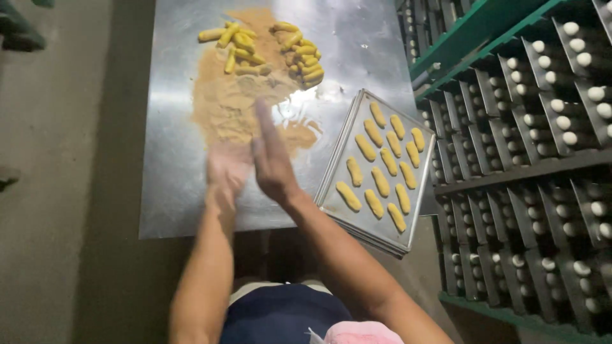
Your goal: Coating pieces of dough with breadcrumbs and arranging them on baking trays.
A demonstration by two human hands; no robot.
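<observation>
My left hand (pixel 225 172) and my right hand (pixel 271 156) are held palm to palm over the near part of a steel table (pixel 172 191). The left one is blurred. Neither holds anything I can see. Just beyond the fingertips lies a patch of brown crumb powder (pixel 223 105). At its far end sit two heaps of yellow dough sticks (pixel 237 46), the second heap (pixel 305 56) to the right. To the right of my hands a metal baking tray (pixel 347 146) holds rows of shaped yellow dough sticks (pixel 381 181).
A green rack (pixel 484 25) of stacked trays with small pale dough balls (pixel 561 121) fills the right side. The baking tray overhangs the table's right edge. Bare floor runs along the left. A pink cloth (pixel 360 332) sits at my waist.
</observation>
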